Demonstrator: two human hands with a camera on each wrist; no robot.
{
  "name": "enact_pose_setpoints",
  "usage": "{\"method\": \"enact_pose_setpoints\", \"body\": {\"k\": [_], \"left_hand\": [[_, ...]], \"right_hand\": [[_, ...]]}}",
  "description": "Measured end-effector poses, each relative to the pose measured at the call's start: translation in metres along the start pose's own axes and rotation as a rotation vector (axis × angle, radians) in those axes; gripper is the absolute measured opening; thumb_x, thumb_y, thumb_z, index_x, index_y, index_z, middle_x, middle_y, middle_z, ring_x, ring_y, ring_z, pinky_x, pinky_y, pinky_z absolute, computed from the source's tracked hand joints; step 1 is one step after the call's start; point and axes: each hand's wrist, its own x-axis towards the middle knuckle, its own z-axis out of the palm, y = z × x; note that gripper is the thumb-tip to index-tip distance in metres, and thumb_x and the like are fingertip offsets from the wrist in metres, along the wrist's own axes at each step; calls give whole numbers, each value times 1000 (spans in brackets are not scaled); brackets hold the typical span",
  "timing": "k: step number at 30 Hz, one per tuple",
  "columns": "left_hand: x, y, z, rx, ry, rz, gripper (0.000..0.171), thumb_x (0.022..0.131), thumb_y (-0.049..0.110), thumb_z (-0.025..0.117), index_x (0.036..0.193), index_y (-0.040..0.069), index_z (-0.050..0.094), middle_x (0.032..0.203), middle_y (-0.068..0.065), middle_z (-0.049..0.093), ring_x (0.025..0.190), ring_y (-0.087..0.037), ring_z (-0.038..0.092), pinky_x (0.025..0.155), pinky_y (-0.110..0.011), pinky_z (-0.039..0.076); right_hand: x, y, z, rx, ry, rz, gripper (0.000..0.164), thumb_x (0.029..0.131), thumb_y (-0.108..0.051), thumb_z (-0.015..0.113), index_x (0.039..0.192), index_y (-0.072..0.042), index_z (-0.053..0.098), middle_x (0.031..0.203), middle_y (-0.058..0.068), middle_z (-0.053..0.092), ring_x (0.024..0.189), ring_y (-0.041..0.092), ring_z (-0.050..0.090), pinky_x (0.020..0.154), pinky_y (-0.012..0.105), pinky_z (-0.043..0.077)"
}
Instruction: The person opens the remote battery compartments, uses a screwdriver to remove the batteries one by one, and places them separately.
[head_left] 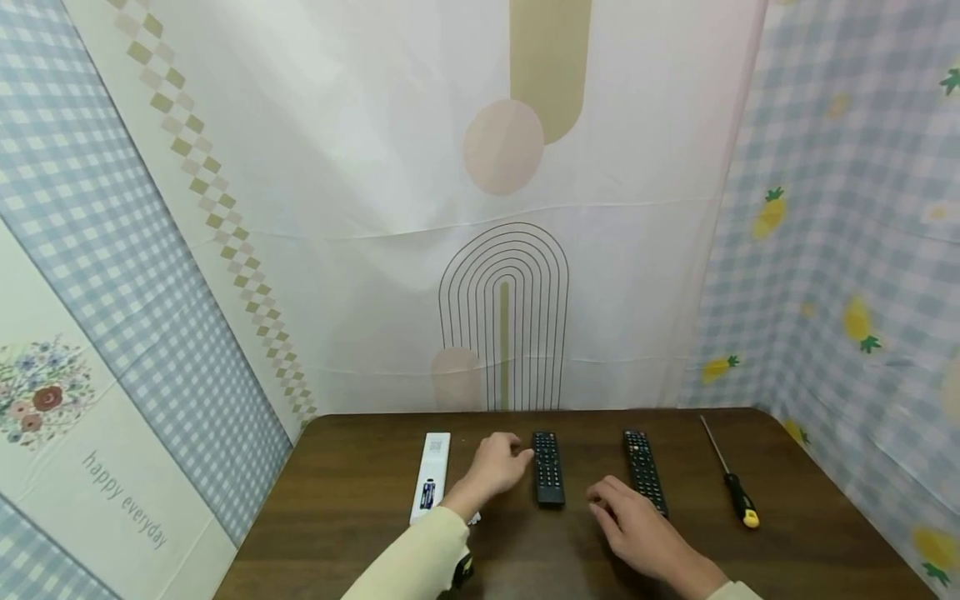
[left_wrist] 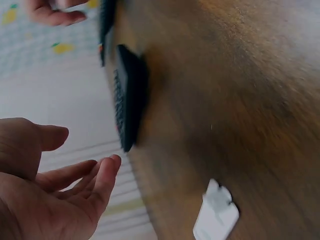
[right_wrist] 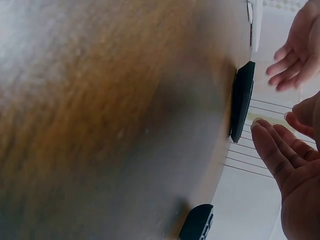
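A black remote control [head_left: 548, 468] lies buttons up on the brown table. My left hand [head_left: 497, 463] is held just left of it, fingers loosely bent with nothing between them. My right hand [head_left: 637, 527] hovers between this remote and a second black remote [head_left: 645, 471], overlapping the second one's lower end in the head view. The right wrist view shows my right hand [right_wrist: 300, 170] with fingers apart from the thumb, holding nothing. In the left wrist view my left hand [left_wrist: 55, 185] is likewise relaxed, near the first remote [left_wrist: 129, 97].
Left of my left hand lies a long white object [head_left: 432, 475] with a dark blue cylinder shape on it. A small white notched piece [left_wrist: 217, 215] lies on the table [head_left: 322, 492], mostly hidden behind my left arm in the head view. A screwdriver [head_left: 731, 475] lies at the right.
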Motion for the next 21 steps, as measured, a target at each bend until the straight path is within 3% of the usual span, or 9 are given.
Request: {"method": "enact_pose_setpoints", "body": {"k": [2,7,9,15,21], "left_hand": [[15,-14,21,94,12,39,39,103,35,69,115,-3,75,115,-19,78,110,-36,74,93,-53,61],[28,-7,43,239,-5,-3,42,101,43,72,94,2,74,95,-15,77,84,-28,73,70,-46,60],[23,13,39,268,-19,-59,44,98,42,77,98,-2,75,97,-17,78,86,-31,75,70,-47,61],[29,28,58,489,39,-78,54,93,54,80,106,2,77,98,-15,75,83,-27,73,65,-40,62],[36,41,70,688,3,-80,34,94,47,80,97,13,80,86,-5,77,73,-19,72,56,-32,59]], "right_hand": [[0,0,0,2,2,-6,11,106,-11,64,114,-14,72,107,-1,69,80,-7,55,65,22,52],[1,2,1,-3,12,-22,11,106,-10,65,113,-14,72,105,-3,68,79,-8,55,64,22,52],[2,2,1,-2,15,-22,11,106,-10,64,113,-15,72,105,-3,68,79,-8,54,64,22,52],[4,1,3,33,2,-22,12,107,-10,63,114,-15,71,107,1,68,77,-7,53,63,22,50],[3,1,6,53,7,-40,12,107,-10,63,114,-15,72,107,0,69,77,-8,53,63,22,50]]}}
